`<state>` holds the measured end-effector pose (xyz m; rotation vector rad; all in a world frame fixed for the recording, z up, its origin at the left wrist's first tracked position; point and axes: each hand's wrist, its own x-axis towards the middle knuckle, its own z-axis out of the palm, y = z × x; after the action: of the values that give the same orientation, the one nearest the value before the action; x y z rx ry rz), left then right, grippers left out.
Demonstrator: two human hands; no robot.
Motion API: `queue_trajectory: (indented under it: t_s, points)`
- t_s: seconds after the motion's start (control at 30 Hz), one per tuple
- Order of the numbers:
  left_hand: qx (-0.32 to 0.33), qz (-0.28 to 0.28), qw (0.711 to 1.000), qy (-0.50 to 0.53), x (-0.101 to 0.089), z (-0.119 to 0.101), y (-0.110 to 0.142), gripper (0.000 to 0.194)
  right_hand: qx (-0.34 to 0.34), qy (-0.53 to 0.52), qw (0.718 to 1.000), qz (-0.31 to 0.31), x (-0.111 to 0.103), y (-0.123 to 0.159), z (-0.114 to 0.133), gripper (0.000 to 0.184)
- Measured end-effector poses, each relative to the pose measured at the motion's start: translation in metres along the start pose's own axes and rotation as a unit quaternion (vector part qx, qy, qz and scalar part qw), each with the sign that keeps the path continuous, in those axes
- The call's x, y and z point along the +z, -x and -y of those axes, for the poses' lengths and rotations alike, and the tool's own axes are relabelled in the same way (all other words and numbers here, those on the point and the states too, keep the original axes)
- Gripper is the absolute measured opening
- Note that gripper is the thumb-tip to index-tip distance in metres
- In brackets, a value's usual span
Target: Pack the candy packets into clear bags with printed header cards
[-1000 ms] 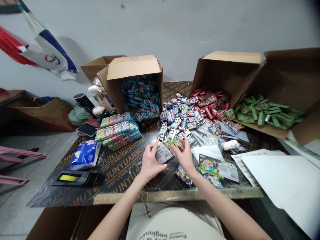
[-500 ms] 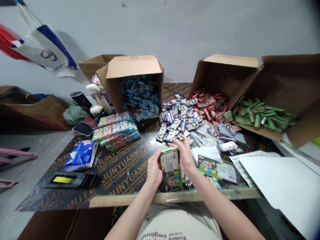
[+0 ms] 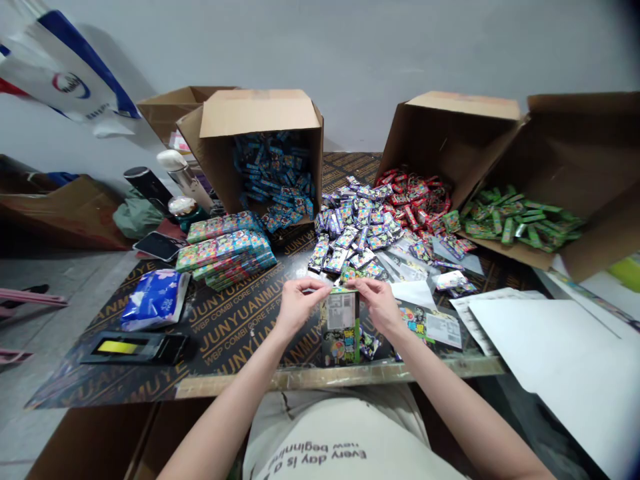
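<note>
Both hands pinch a printed display carton (image 3: 341,328) upright just in from the near edge of a black plywood bench (image 3: 235,341), stamped "JUNYUANMUYE". The left hand (image 3: 299,308) reaches over from one side and the right hand (image 3: 380,307) from the other, their fingers closed on the carton's top edge; whether its base touches the bench cannot be told. A barcode label sits high on the carton's facing side, above colourful printed art.

Just behind the hands, a heap of multicoloured foil packets (image 3: 353,233) spreads across the middle of the bench. Three tipped cardboard boxes line the far edge, holding blue packets (image 3: 275,175), red packets (image 3: 413,203) and green packets (image 3: 515,223), the blue and red spilling toward the heap.

Bundled stacks of packets (image 3: 225,253) lie left of the heap, with a blue tissue pack (image 3: 155,300) and a black device with a yellow label (image 3: 133,348) nearer the left edge. Beside the right hand lies a printed packaging sheet (image 3: 443,330), and large white paper sheets (image 3: 535,340) cover the right end of the bench.
</note>
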<state>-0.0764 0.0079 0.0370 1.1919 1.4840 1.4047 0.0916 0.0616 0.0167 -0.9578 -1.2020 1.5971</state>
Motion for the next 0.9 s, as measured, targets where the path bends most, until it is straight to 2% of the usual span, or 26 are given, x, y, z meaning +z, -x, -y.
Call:
queue_trajectory:
  t_s: [0.1,0.17,0.43,0.53,0.63,0.7,0.8,0.87,0.9]
  points:
    - [-0.072,0.033,0.996,0.038,-0.004,-0.002,-0.009,0.018,-0.016,0.033,0.999,-0.012,0.001,-0.001,0.003,0.018]
    - [-0.093,0.054,0.993,0.048,-0.005,-0.003,-0.013,0.022,-0.02,0.049,0.999,-0.007,0.001,-0.002,0.005,0.019]
    - [-0.079,0.105,0.991,-0.006,-0.007,-0.008,-0.019,0.013,-0.022,0.059,0.998,0.017,0.0,-0.002,0.011,0.016]
    - [-0.01,0.125,0.989,-0.08,-0.006,-0.012,-0.017,0.008,-0.027,0.065,0.997,0.029,-0.004,-0.002,0.011,0.016]
    - [0.131,0.131,0.967,-0.175,-0.006,-0.013,-0.01,0.009,-0.048,0.097,0.993,0.052,-0.009,0.001,0.011,0.017]
    - [0.203,0.13,0.946,-0.214,-0.004,-0.011,-0.007,0.01,-0.09,0.131,0.985,0.061,-0.012,0.006,0.012,0.017]
    - [0.23,0.146,0.93,-0.246,0.0,-0.008,-0.005,0.012,-0.147,0.186,0.966,0.099,-0.017,0.014,0.015,0.018]
    - [0.223,0.166,0.926,-0.255,0.003,-0.008,-0.006,0.014,-0.168,0.232,0.947,0.142,-0.028,0.011,0.016,0.021]
    - [0.218,0.174,0.926,-0.255,0.004,-0.008,-0.006,0.016,-0.178,0.27,0.935,0.144,-0.038,0.007,0.016,0.024]
